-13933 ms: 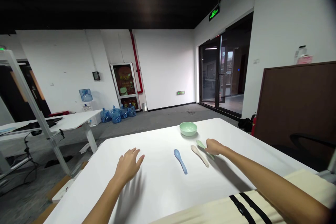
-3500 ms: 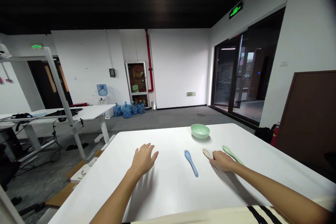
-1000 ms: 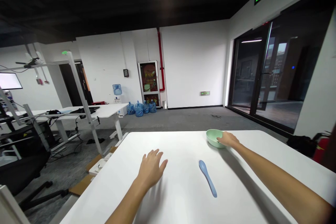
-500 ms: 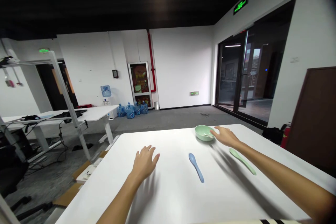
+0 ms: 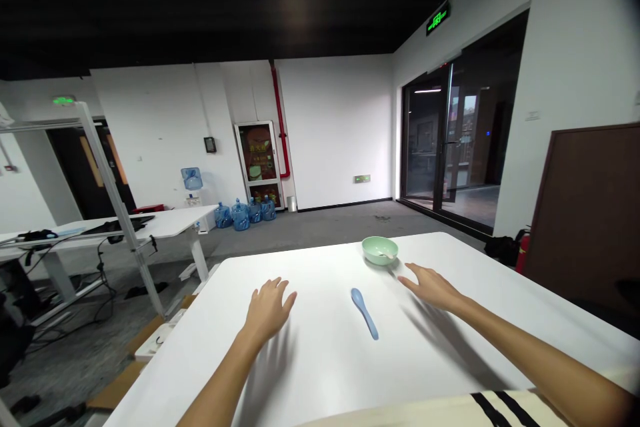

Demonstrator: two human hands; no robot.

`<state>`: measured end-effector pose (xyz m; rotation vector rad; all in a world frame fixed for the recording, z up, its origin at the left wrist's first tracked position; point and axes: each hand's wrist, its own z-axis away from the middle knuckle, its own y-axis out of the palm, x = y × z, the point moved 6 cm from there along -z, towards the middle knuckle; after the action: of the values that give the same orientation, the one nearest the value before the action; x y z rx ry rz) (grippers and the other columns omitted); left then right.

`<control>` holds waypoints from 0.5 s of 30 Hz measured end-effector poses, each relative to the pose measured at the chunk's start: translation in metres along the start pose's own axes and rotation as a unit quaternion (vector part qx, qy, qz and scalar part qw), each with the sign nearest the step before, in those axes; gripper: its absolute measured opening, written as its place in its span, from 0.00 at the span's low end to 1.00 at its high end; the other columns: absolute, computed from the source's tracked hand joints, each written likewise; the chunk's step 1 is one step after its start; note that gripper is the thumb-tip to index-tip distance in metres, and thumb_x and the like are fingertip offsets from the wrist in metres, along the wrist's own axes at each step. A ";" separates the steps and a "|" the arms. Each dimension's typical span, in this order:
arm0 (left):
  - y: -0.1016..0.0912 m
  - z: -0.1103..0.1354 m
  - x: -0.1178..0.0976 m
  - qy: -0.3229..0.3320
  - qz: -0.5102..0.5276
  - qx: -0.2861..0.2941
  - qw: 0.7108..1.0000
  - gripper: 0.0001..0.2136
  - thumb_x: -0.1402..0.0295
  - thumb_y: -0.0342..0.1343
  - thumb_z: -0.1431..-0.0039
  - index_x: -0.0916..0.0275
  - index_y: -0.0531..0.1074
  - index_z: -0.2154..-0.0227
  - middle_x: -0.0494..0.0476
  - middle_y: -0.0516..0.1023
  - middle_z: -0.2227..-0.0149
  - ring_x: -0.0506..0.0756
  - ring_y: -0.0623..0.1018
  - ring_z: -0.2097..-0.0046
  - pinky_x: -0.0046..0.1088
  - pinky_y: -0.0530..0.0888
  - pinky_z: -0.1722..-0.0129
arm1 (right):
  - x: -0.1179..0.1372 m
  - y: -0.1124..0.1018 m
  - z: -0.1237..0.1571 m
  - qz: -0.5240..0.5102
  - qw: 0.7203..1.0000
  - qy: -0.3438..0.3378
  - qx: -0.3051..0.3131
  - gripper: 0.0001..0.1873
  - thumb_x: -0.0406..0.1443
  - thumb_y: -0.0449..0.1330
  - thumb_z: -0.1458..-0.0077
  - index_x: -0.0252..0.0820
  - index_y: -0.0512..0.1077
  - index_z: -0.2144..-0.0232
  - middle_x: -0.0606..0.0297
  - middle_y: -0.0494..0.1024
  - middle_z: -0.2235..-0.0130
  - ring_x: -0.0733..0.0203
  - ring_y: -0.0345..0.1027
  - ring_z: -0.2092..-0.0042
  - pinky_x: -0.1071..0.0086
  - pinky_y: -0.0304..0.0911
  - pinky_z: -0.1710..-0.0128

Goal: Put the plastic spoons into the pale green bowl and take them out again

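A pale green bowl (image 5: 379,251) stands near the far edge of the white table (image 5: 325,367), with a beige spoon (image 5: 385,255) resting inside it. My right hand (image 5: 431,288) lies open on the tabletop just in front and to the right of the bowl, holding nothing and not touching it. A blue spoon (image 5: 365,313) lies on the table between my hands. My left hand (image 5: 270,311) rests open on the surface, left of the blue spoon. The green spoon does not show; my right forearm may hide it.
Beyond the table's far edge are a grey carpet and a white desk (image 5: 150,217) with cables at the left. Blue water jugs (image 5: 241,215) line the back wall. At the right stand a fire extinguisher (image 5: 523,252) and a brown panel (image 5: 587,193).
The beige spoon has gone from the tabletop into the bowl. My right hand has let go and drawn back to the right. The green spoon seen earlier no longer shows.
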<state>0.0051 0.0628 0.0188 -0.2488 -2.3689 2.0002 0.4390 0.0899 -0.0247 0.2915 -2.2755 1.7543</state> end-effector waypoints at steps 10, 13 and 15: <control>0.002 -0.002 0.001 0.003 -0.002 -0.001 1.000 0.26 0.54 0.41 0.27 0.61 0.70 0.35 0.66 0.68 0.29 0.66 0.66 0.28 0.51 0.65 0.32 | -0.002 0.010 -0.001 -0.009 0.999 -0.001 0.039 0.38 0.52 0.50 0.33 0.36 0.66 0.31 0.49 0.69 0.31 0.40 0.63 0.31 0.54 0.63 0.36; 0.002 -0.002 0.001 0.002 -0.001 0.003 1.000 0.26 0.54 0.41 0.27 0.60 0.70 0.35 0.66 0.68 0.29 0.66 0.66 0.28 0.51 0.65 0.32 | -0.004 0.011 -0.002 -0.012 0.999 0.001 0.040 0.37 0.52 0.50 0.33 0.36 0.66 0.31 0.49 0.70 0.31 0.40 0.64 0.31 0.53 0.64 0.36; 0.003 -0.003 0.001 0.001 0.001 0.004 1.000 0.26 0.54 0.41 0.27 0.59 0.70 0.35 0.66 0.68 0.29 0.66 0.66 0.28 0.52 0.65 0.32 | -0.005 0.011 -0.002 -0.012 0.999 0.002 0.040 0.38 0.52 0.50 0.33 0.36 0.66 0.31 0.49 0.70 0.31 0.39 0.64 0.32 0.53 0.64 0.37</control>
<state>0.0045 0.0660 0.0162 -0.2522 -2.3589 2.0086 0.4406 0.0949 -0.0358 0.3288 -2.1920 1.8351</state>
